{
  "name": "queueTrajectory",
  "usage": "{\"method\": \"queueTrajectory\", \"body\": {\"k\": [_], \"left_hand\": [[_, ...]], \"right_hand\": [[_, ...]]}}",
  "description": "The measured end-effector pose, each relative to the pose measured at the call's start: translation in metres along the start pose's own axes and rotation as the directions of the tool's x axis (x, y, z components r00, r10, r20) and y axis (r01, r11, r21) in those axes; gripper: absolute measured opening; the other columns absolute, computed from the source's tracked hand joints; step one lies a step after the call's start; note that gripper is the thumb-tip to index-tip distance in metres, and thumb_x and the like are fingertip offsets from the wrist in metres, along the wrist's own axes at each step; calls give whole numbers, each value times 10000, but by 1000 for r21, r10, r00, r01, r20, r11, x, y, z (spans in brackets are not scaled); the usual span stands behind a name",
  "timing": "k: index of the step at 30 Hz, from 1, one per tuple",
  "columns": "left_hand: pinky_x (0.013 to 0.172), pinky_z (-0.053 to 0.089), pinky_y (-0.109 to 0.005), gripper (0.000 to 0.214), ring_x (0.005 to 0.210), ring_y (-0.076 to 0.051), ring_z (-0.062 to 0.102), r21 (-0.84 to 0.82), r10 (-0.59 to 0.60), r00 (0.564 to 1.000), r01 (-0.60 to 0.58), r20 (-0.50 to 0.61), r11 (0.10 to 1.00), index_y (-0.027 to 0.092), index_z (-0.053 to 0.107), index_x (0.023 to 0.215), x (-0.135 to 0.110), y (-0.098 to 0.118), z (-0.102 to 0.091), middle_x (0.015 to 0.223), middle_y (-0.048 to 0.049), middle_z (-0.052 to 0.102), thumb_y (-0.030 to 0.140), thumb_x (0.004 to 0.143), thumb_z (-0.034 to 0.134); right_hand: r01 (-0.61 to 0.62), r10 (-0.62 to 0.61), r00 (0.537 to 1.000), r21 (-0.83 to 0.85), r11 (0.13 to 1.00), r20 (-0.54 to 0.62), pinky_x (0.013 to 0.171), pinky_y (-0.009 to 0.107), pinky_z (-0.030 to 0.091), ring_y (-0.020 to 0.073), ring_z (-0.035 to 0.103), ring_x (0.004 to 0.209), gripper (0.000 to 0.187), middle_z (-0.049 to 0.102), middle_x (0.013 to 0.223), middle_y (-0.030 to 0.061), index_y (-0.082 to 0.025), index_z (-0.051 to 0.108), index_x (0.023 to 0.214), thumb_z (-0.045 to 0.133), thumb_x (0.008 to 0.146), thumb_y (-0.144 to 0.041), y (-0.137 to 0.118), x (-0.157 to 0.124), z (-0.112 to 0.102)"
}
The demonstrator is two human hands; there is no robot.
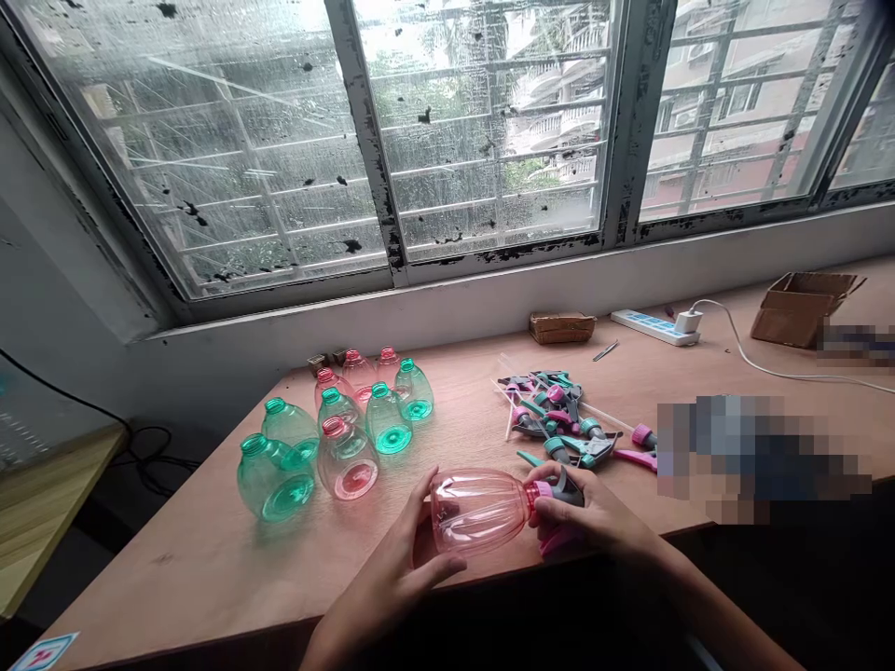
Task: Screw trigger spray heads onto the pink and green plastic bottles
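Observation:
A clear pink plastic spray bottle (pixel 479 511) lies sideways in the air above the table's front edge, its neck pointing right. My left hand (pixel 406 550) is wrapped around its base. At the neck, my right hand (pixel 594 513) grips a grey and pink trigger spray head (pixel 559 489), whose pink collar sits on the bottle's mouth. How tightly the two are joined I cannot tell. Just beyond my right hand is a pile of loose spray heads (pixel 552 415) in grey, pink and teal, with thin clear tubes. Left of my hands stand several open bottles, among them a green bottle (pixel 276 480) and a pink bottle (pixel 348 458).
Along the back of the wooden table (pixel 174 568) are a small brown box (pixel 561 327), a white power strip (pixel 654 327) with a plugged-in charger and cable, and an open cardboard box (pixel 801 309). A blurred patch covers the right side. Windows rise behind.

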State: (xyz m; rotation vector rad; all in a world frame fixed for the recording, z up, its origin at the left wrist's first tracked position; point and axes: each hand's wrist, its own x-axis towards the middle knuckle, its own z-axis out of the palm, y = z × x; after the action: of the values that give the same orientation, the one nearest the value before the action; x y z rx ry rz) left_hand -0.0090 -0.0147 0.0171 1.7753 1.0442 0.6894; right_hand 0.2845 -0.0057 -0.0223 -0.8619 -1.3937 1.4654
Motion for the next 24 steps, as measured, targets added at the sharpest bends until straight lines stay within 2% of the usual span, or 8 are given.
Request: {"method": "queueTrajectory", "body": {"k": [9, 13, 18, 24], "left_hand": [[1189, 333, -494, 811, 1402, -306, 440, -119, -14, 1000, 15, 4, 993, 267, 266, 1478, 2, 2, 4, 1533, -130, 430, 293, 829, 752], [1213, 291, -474, 817, 1437, -297, 389, -80, -28, 1000, 27, -1, 996, 264, 294, 1463, 2, 2, 2, 1517, -118, 452, 285, 804, 778], [1201, 317, -457, 895, 1435, -285, 399, -115, 14, 999, -10, 33, 993, 297, 202, 1531, 4, -6, 0, 1569, -106, 387, 279, 828, 755], [1234, 224, -469, 948, 1478, -282, 316, -37, 27, 999, -26, 28, 999, 314, 94, 1582, 5, -10, -1, 1584, -82, 386, 273, 865, 712]], "right_hand": [[6, -5, 999, 20, 1000, -47, 658, 310, 551, 205, 714, 714, 421, 754, 821, 57, -161, 567, 1075, 758, 844, -455, -1, 0, 0], [6, -7, 1000, -32, 999, -24, 691, 326, 555, 208, 716, 733, 421, 756, 811, 54, -151, 572, 1110, 758, 855, -429, 2, 0, -1], [6, -6, 1000, -9, 1000, 13, 705, 325, 554, 193, 709, 736, 376, 755, 821, 50, -156, 572, 1100, 751, 874, -397, 5, 0, -3], [6, -6, 1000, -1, 1000, 11, 712, 329, 564, 193, 707, 748, 369, 752, 836, 50, -161, 576, 1104, 762, 870, -378, 7, 0, -3]]}}
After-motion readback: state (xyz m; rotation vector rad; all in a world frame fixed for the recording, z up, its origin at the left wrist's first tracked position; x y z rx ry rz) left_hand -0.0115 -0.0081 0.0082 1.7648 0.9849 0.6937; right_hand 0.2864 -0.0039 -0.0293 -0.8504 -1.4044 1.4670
